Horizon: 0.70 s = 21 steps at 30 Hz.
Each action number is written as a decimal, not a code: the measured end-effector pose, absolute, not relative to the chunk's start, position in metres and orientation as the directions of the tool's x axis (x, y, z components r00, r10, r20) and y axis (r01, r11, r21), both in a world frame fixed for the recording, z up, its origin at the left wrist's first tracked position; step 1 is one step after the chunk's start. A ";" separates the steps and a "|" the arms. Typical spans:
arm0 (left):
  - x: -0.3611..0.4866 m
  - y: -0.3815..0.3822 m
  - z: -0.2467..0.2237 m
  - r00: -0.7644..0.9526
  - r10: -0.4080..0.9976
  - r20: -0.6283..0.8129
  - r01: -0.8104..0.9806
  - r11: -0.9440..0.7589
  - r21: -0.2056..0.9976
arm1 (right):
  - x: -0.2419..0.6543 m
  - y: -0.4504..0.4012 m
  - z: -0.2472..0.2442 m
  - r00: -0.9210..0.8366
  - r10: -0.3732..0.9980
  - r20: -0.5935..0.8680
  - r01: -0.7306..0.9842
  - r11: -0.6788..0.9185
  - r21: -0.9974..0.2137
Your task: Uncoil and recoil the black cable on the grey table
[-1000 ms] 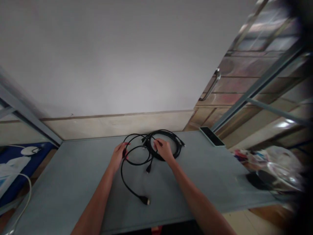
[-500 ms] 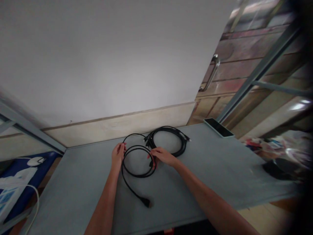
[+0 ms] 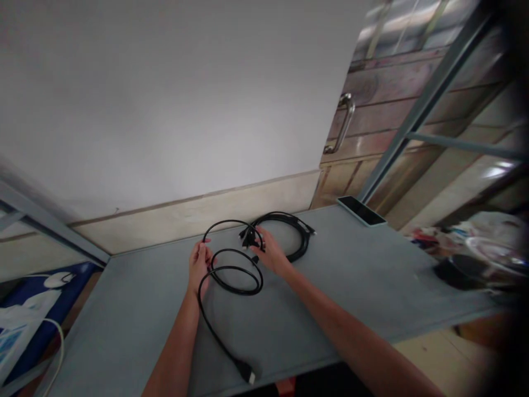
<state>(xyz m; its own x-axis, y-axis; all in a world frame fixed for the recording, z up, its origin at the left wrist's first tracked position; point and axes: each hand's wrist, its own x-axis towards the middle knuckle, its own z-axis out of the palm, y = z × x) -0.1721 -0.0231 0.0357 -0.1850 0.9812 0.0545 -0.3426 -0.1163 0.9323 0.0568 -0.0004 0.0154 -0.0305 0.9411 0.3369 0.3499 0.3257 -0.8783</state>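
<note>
A thin black cable (image 3: pixel 237 292) lies in loose loops on the grey table (image 3: pixel 140 309), its plug (image 3: pixel 244 370) near the front edge. My left hand (image 3: pixel 200 262) pinches the cable at the left side of the loops. On the far side of the loops, my right hand (image 3: pixel 266 248) has its fingers closed around part of the cable, beside dark connectors. A second coil of black cable (image 3: pixel 303 237) rests behind and to the right of my right hand, close to the wall.
A phone (image 3: pixel 361 211) lies at the table's back right corner. Black pot-like container (image 3: pixel 460 271) and plastic bags stand at the right. On the left are a blue surface (image 3: pixel 39 309) and a white cable. A pale wall (image 3: pixel 185 110) rises behind.
My right hand has moved up and back, toward the second coil. The loops between my hands have spread apart, and the plug has slid nearer the front edge.
</note>
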 end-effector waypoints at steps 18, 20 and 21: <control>-0.251 -0.001 0.031 -0.373 0.907 -0.194 -0.164 0.142 0.976 | 0.149 0.010 0.055 -0.485 0.857 -0.176 0.224 -0.072 -0.972; -0.252 -0.001 0.033 -0.350 0.910 -0.220 -0.187 0.163 0.969 | 0.158 0.009 0.057 -0.500 0.842 -0.204 0.219 -0.106 -0.970; -0.253 -0.002 0.034 -0.346 0.912 -0.220 -0.191 0.161 0.968 | 0.162 0.009 0.057 -0.494 0.846 -0.200 0.202 -0.112 -0.973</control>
